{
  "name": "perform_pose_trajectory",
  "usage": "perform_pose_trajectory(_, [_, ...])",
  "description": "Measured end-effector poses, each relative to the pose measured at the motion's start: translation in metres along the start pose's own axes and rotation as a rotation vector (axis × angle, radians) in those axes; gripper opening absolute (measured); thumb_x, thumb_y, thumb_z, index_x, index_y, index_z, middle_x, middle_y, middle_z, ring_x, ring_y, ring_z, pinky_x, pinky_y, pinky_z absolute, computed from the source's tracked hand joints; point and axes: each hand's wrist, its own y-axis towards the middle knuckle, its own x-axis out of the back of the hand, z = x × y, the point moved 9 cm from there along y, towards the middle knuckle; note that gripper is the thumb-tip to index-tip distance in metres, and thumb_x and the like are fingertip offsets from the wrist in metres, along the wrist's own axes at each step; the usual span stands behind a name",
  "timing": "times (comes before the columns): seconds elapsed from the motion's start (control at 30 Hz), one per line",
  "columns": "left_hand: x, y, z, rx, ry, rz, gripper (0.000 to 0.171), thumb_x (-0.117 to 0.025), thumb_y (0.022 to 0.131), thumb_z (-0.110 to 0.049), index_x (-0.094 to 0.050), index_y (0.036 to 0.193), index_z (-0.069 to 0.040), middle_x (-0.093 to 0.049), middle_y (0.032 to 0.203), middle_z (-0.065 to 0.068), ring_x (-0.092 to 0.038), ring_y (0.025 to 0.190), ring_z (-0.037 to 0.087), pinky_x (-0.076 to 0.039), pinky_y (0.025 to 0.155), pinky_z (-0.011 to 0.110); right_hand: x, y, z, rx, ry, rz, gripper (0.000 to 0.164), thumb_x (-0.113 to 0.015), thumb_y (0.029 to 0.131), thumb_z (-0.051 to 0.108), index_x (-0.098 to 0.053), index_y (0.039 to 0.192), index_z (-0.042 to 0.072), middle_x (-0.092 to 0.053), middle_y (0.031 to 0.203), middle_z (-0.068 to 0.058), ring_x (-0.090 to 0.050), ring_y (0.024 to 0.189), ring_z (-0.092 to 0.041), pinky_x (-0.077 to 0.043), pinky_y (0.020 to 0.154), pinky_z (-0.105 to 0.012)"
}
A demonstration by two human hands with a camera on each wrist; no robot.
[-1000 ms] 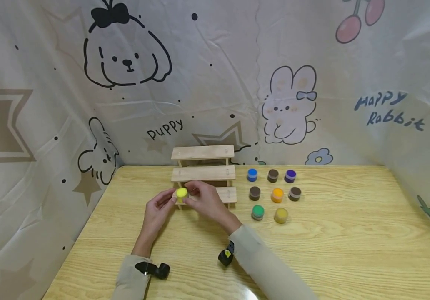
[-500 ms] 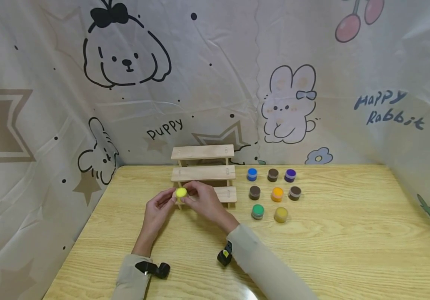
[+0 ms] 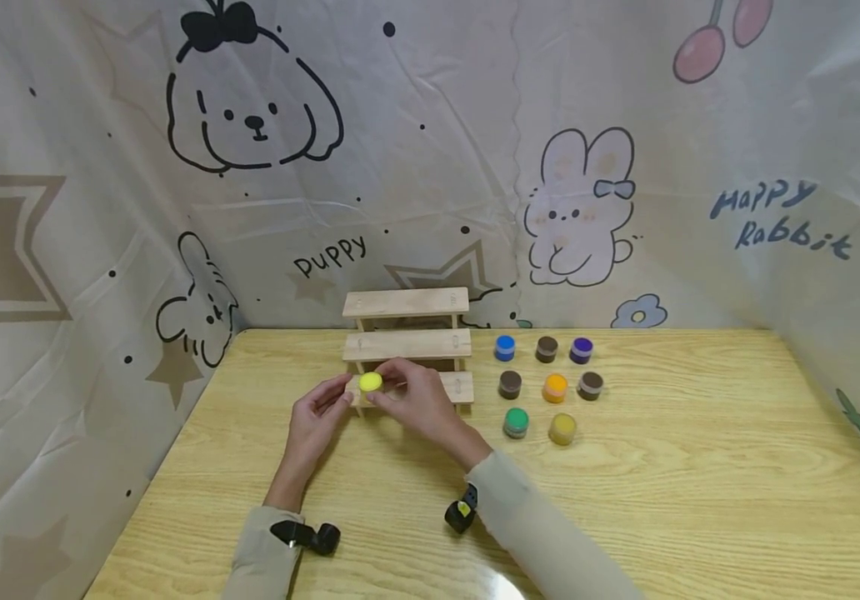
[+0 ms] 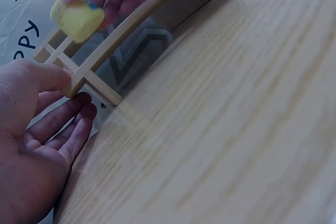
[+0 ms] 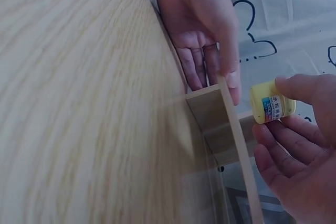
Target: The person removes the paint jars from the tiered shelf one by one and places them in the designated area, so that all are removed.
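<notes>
A three-step wooden display shelf (image 3: 407, 344) stands near the back of the table. My right hand (image 3: 424, 408) pinches a small yellow paint jar (image 3: 371, 382) between thumb and fingers, above the left part of the lowest step. The right wrist view shows the jar (image 5: 261, 100) tilted, with a printed label on its side and a gap between it and the board. At the left end of that step, my left hand (image 3: 316, 425) holds the board's end; its thumb (image 4: 55, 77) lies against the edge, with the other fingers beside and below.
Several paint jars stand in loose rows right of the shelf, among them blue (image 3: 505, 348), purple (image 3: 582, 351), orange (image 3: 555, 388), green (image 3: 516, 422) and dark yellow (image 3: 562, 429) ones. A printed curtain (image 3: 430, 167) hangs behind the table (image 3: 700, 467).
The yellow paint jar has shifted slightly right and up with my right hand, away from my left fingers. My left hand stays at the shelf's end.
</notes>
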Motion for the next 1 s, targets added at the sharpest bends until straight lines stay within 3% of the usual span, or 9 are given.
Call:
perform_pose_trajectory(0.23, [0.005, -0.002, 0.001, -0.002, 0.003, -0.014, 0.034, -0.067, 0.1, -0.006, -0.064, 0.133, 0.003, -0.063, 0.135, 0.02, -0.061, 0.118, 0.017, -0.051, 0.096, 0.018, 0.011, -0.009, 0.009, 0.001, 0.05, 0.012, 0.028, -0.079, 0.093, 0.019, -0.069, 0.116, 0.007, -0.072, 0.107, -0.004, -0.069, 0.098, -0.019, -0.06, 0.085, -0.033])
perform_pose_trajectory(0.53, [0.011, -0.006, 0.001, -0.01, -0.002, -0.03, 0.034, -0.067, 0.1, -0.005, -0.065, 0.133, 0.003, -0.063, 0.135, 0.02, -0.062, 0.116, 0.015, -0.052, 0.096, 0.018, 0.029, -0.026, 0.018, 0.033, 0.031, 0.03, 0.027, -0.079, 0.093, 0.02, -0.07, 0.118, 0.012, -0.071, 0.108, 0.0, -0.068, 0.095, -0.015, -0.06, 0.083, -0.033])
perform_pose_trajectory(0.63, [0.012, -0.006, 0.0, -0.017, 0.002, -0.026, 0.035, -0.066, 0.101, -0.007, -0.064, 0.134, 0.004, -0.062, 0.136, 0.021, -0.061, 0.118, 0.018, -0.051, 0.095, 0.017, 0.041, -0.033, 0.02, 0.048, 0.019, 0.015, 0.028, -0.081, 0.091, 0.018, -0.069, 0.116, 0.011, -0.071, 0.107, 0.0, -0.068, 0.095, -0.014, -0.06, 0.083, -0.033])
perform_pose_trajectory(0.87, [0.005, -0.001, 0.002, -0.022, 0.011, -0.006, 0.036, -0.067, 0.101, -0.008, -0.064, 0.134, 0.005, -0.062, 0.136, 0.023, -0.059, 0.123, 0.026, -0.049, 0.097, 0.015, 0.076, -0.059, 0.024, 0.054, 0.021, -0.034, 0.027, -0.083, 0.088, 0.013, -0.07, 0.111, 0.012, -0.072, 0.106, 0.002, -0.069, 0.094, -0.015, -0.061, 0.084, -0.048])
perform_pose_trajectory(1.0, [0.003, 0.001, 0.003, -0.026, 0.017, -0.002, 0.036, -0.066, 0.101, -0.008, -0.064, 0.134, 0.004, -0.062, 0.135, 0.023, -0.06, 0.122, 0.023, -0.049, 0.097, 0.015, 0.094, -0.071, 0.026, 0.07, -0.021, -0.048, 0.028, -0.085, 0.087, 0.014, -0.07, 0.111, 0.014, -0.072, 0.104, 0.005, -0.068, 0.092, -0.013, -0.061, 0.083, -0.039])
